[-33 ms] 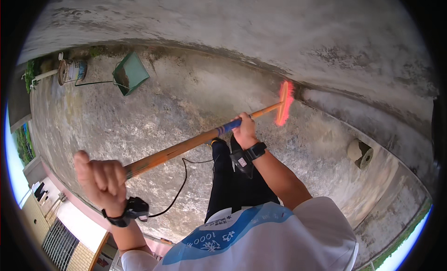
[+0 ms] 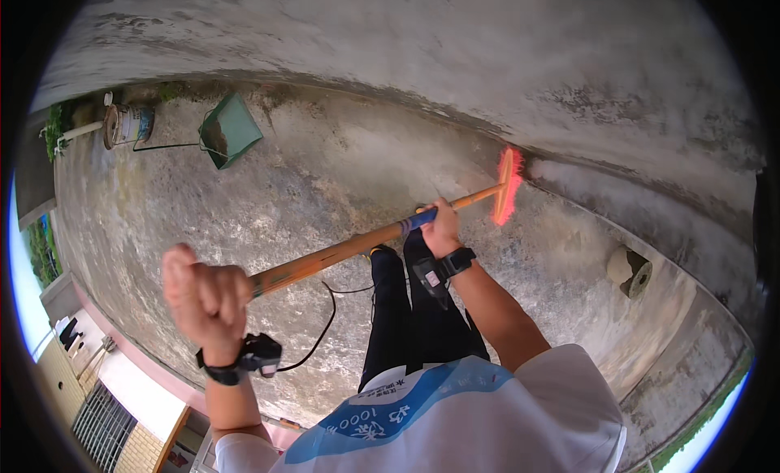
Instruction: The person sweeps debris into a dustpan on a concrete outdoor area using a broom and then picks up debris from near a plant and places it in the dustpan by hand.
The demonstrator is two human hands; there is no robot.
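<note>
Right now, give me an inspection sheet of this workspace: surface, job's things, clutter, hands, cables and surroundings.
Surface: stained concrete floor.
Job's things: long-handled broom, pink bristles near the foot of the concrete wall.
Clutter: green dustpan holding dark debris; bucket nearby; cylindrical block at right.
Hands: left hand closed at the handle's end, blurred; right hand gripping by the blue wrap.
Cables: black cable curving from left wrist device.
Surroundings: same wall ahead; barred window, lower left.

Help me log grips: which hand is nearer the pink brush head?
Right: right hand grips the handle partway toward the pink brush head; left hand holds the opposite end.
</note>
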